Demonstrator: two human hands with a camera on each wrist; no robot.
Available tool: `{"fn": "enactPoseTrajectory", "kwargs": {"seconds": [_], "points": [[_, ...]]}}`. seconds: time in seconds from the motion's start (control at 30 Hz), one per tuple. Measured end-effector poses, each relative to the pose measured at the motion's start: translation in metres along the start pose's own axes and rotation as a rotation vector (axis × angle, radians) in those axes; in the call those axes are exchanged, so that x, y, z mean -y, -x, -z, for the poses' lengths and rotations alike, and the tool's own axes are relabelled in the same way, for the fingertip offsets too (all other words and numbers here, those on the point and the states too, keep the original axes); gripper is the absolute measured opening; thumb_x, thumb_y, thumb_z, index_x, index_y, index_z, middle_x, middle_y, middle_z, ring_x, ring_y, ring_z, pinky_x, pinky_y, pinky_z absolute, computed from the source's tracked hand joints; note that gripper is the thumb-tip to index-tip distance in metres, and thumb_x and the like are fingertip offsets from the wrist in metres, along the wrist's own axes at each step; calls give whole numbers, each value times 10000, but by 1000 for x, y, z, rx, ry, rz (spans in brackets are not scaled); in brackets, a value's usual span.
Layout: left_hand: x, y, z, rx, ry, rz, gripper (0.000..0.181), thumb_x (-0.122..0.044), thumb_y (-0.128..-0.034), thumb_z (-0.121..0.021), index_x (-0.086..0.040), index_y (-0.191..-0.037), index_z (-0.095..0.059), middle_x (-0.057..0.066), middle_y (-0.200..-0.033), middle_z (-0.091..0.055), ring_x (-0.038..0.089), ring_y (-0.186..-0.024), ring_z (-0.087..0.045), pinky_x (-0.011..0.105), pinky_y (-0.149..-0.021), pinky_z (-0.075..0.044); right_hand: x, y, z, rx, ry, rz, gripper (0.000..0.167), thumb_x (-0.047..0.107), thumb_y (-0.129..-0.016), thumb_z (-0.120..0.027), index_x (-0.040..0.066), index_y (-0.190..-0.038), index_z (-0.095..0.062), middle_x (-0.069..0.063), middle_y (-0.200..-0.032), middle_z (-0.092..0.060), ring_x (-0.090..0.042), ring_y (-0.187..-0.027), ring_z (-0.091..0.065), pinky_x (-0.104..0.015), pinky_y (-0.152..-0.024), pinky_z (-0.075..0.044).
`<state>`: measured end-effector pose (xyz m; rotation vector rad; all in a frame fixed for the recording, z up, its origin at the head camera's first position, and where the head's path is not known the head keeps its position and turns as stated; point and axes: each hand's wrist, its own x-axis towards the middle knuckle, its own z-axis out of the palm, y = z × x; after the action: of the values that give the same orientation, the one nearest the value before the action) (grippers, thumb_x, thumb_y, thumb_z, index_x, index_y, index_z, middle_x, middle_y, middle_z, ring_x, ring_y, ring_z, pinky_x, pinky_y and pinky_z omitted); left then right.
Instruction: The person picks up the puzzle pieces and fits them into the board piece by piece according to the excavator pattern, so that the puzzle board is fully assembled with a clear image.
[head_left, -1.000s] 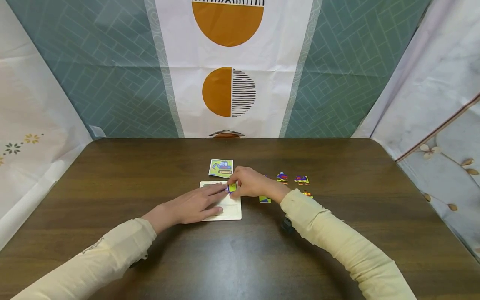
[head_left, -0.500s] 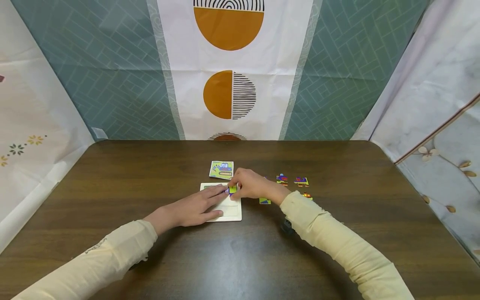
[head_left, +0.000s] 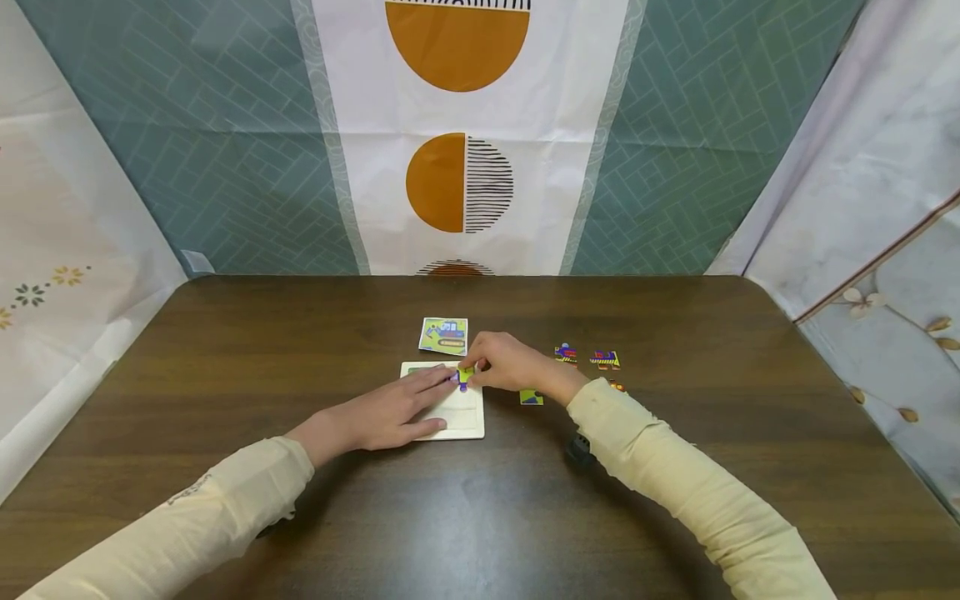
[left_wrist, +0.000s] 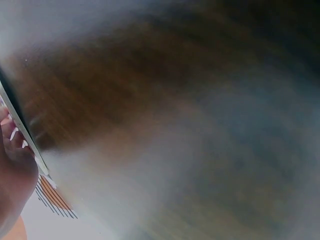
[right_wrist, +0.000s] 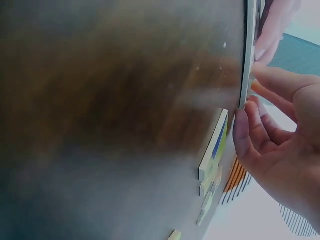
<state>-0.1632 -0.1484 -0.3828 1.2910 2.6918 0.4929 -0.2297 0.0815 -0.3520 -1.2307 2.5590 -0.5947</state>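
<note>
A white tray (head_left: 457, 421) lies on the table, with a yellow-green and purple puzzle piece (head_left: 464, 375) at its upper right. My left hand (head_left: 390, 410) rests across the tray's left part, fingers extended, fingertips touching the piece's left side. From the right, my right hand (head_left: 506, 364) pinches that piece between thumb and index finger. In the right wrist view, the right hand (right_wrist: 285, 120) is at the edge of the tray (right_wrist: 245, 65). The left wrist view shows part of the left hand (left_wrist: 15, 175) beside the tray's edge.
Behind the tray lies a picture card (head_left: 444, 336) showing an excavator. Loose puzzle pieces lie to the right: a green-blue one (head_left: 531, 397), two patterned ones (head_left: 566, 352) (head_left: 604, 359), and one partly behind the right sleeve (head_left: 637, 425).
The right hand's thumb has shifted slightly up and right, showing more of the piece's purple lower end. The left hand has stayed in place.
</note>
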Motion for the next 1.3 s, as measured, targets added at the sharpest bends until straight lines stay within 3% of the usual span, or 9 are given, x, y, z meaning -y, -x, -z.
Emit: {"fn": "enactPoseTrajectory", "kwargs": {"seconds": [0.63, 1.3], "points": [[-2, -1, 2, 22, 6, 12, 639, -383, -1000, -491, -13, -1495, -327, 139, -1563, -257, 307, -1431, -216, 459, -1125, -236, 0, 2, -1, -3, -13, -1, 251, 70, -880, -705, -36, -1107, -711, -110, -1027, -585, -186, -859, -580, -239, -769, -480], [-1, 0, 0, -8, -59, 10, 678, -437, -973, -519, -19, -1483, -362, 145, -1546, -297, 307, -1415, -262, 467, -1106, -275, 1, 3, -5, -36, -18, -1, 234, 57, -877, -698, -41, -1088, -715, -116, -1010, -571, -203, -853, -558, -249, -765, -466]]}}
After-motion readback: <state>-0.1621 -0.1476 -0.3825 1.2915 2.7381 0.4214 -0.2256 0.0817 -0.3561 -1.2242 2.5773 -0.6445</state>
